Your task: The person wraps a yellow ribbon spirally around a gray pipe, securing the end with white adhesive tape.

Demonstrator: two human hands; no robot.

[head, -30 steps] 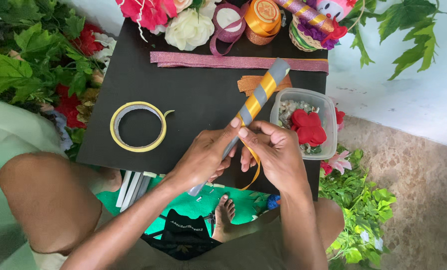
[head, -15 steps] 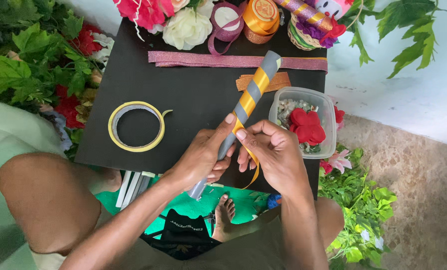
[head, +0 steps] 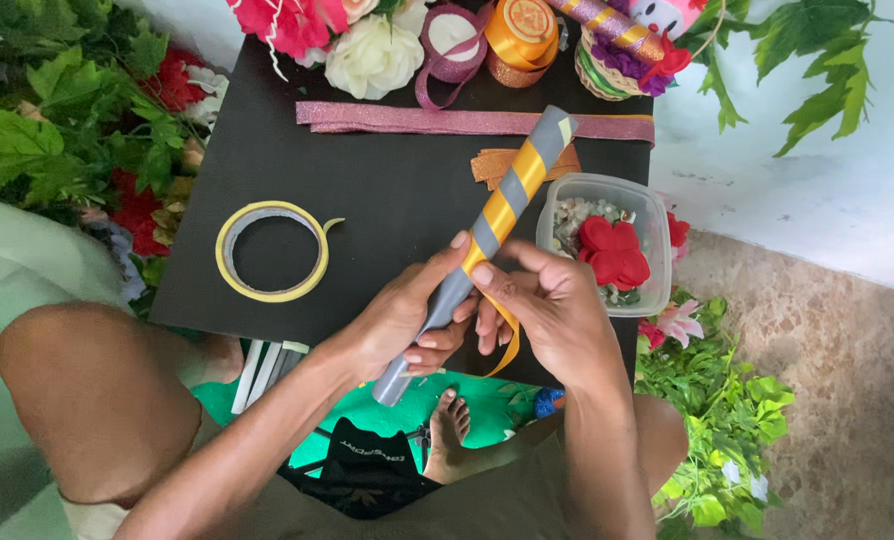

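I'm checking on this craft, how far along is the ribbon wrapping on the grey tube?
The upper part of the grey tube already carries spiral turns of orange ribbon. In hand: the left hand grips the tube around its middle while the right hand pinches the ribbon against it, a loose tail hanging below. Left: the lower stretch, from the hands down to the bottom end, is bare grey.

Grey tube (head: 472,275): matt, smooth, material not clear. Orange ribbon (head: 507,205) wound on it: glossy, satin-like. Black board (head: 387,200): matt, smooth sheet. Pink strip (head: 437,120): glittered, rough-looking. Tape roll (head: 272,250): pale yellow, slightly shiny. Container (head: 652,215): clear plastic, glossy. White flower (head: 372,55): cloth-like, soft matt petals.
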